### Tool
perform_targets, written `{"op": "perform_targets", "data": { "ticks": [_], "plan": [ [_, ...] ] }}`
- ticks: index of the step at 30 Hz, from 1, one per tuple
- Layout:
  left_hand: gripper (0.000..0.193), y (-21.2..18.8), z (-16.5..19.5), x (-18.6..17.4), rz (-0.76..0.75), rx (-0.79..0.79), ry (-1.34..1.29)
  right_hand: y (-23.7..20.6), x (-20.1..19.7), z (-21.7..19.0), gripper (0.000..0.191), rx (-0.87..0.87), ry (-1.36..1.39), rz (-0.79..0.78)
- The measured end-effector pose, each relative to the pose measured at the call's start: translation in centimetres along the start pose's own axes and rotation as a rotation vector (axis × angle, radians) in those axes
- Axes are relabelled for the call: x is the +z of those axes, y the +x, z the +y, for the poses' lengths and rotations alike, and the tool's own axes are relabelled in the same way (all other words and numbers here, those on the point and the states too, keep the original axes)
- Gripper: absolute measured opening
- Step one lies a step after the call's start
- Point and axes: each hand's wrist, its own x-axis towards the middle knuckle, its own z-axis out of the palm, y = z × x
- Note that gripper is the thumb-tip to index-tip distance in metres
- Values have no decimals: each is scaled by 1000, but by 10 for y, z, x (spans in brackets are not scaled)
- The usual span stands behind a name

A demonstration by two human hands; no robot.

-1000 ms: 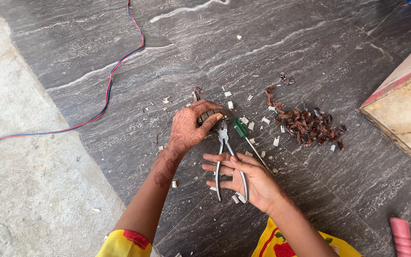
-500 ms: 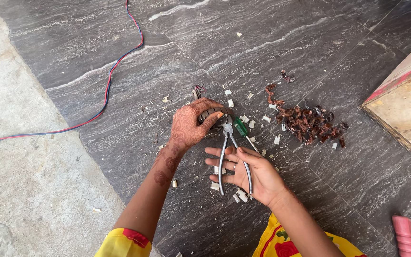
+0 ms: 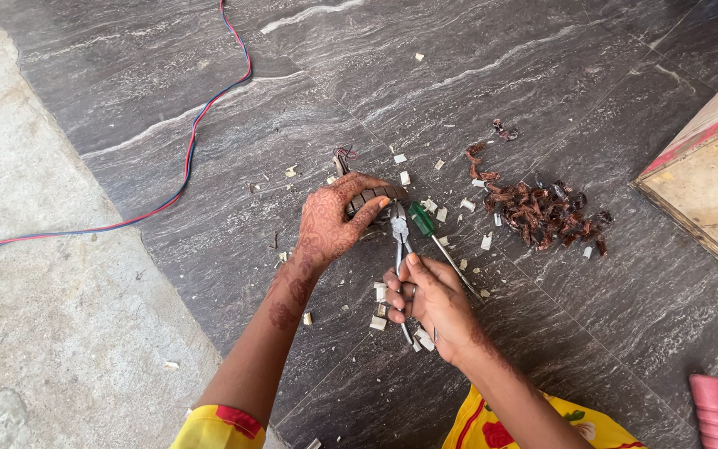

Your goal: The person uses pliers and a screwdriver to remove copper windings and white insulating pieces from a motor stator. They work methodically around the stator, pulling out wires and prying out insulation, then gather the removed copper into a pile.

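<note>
Dark veined stone floor (image 3: pixel 542 91), with a wooden board (image 3: pixel 712 195) at right and a red-and-blue cable (image 3: pixel 189 158) far left. The left hand (image 3: pixel 330 223) clamps a ribbed dark metal core (image 3: pixel 369 202). Just near of it, the right hand (image 3: pixel 432 301) is closed on pliers (image 3: pixel 400 233), long axis near-to-far, tips meeting the core. A green-handled screwdriver (image 3: pixel 425 223) lies beside; copper wire scraps (image 3: pixel 542 212) lie right.
</note>
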Motion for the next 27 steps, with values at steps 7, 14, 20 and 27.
{"op": "perform_targets", "data": {
  "ticks": [7,14,20,27],
  "plan": [
    [38,0,-11,3,97,102,-64,-3,5,-5,34,38,-170,62],
    [34,0,-18,4,128,87,-102,-13,7,-2,32,105,-260,110],
    [33,3,-12,4,81,64,-81,-7,1,-12,31,62,-136,123],
    [34,3,-12,-1,39,31,-108,-5,13,-15,32,188,-113,50]
  ]
}}
